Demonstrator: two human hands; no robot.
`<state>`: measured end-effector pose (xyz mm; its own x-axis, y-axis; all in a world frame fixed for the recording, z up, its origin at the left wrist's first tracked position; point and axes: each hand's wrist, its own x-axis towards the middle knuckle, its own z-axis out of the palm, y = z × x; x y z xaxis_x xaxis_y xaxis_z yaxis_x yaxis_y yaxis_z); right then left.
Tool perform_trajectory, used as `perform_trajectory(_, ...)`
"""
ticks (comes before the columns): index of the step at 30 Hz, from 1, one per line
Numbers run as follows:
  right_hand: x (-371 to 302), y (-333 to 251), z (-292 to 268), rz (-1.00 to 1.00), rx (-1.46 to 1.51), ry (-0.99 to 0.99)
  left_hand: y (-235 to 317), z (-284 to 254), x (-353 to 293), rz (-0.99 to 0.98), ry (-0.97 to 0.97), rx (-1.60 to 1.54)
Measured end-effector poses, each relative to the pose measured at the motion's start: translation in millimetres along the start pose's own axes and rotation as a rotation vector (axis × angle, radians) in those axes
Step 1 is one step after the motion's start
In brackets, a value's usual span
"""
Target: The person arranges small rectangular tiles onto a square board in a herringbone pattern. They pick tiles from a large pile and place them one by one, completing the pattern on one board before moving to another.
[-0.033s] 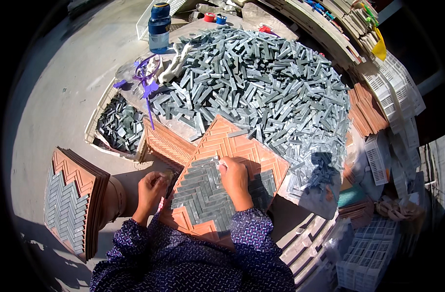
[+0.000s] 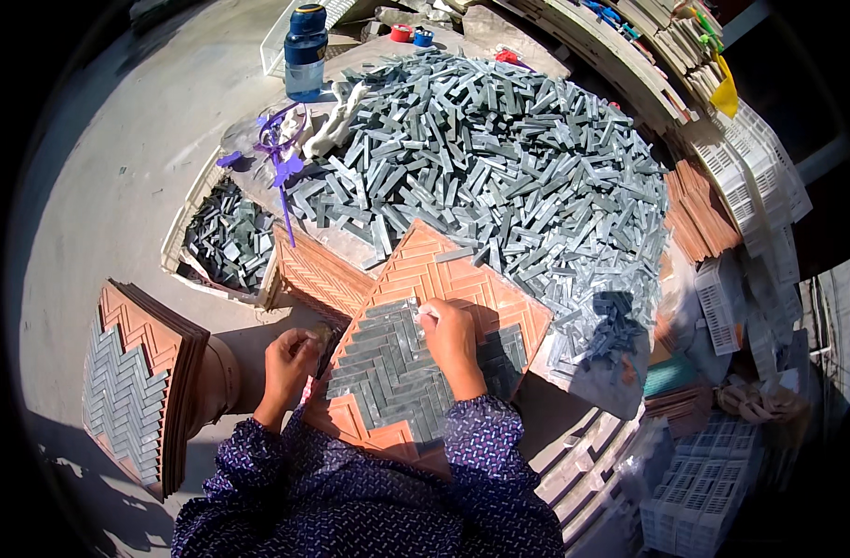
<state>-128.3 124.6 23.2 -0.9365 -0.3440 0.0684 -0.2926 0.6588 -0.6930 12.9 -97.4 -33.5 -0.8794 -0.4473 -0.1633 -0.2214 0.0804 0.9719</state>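
An orange tray (image 2: 513, 299) lies in front of the person, its far corner aimed away, beside the big pile of grey strips (image 2: 499, 139). Its long axis runs steeply from lower left to upper right. Dark strips (image 2: 374, 377) fill much of its middle in a zigzag, some lying nearly level, others steeply slanted; the grooves toward the far corner show bare orange. The right hand (image 2: 454, 349) is over the filled part, fingers curled in, thumb and forefinger close together; whether anything is pinched there, I cannot tell. The left hand (image 2: 292, 365) is just beside the tray's left edge, half closed, thumb near the fingertips; I cannot tell what, if anything, it holds.
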Motion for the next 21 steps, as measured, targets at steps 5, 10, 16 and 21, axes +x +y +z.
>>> perform_trajectory(5, -1, -5, -3, -0.01, -0.221, -0.054, 22, 16, -2, 0.013, -0.029, -0.019)
perform_trajectory(10, 0, -30, -9, -0.13, -0.18, 0.012, 21, 20, -6, 0.154, -0.016, -0.021)
perform_trajectory(16, -1, -16, 9, -0.339, -0.206, -0.028, 19, 12, -11, 0.176, 0.02, -0.026)
perform_trajectory(21, 13, -21, 10, -0.513, -0.23, -0.041, 20, 15, -12, 0.221, 0.016, 0.02)
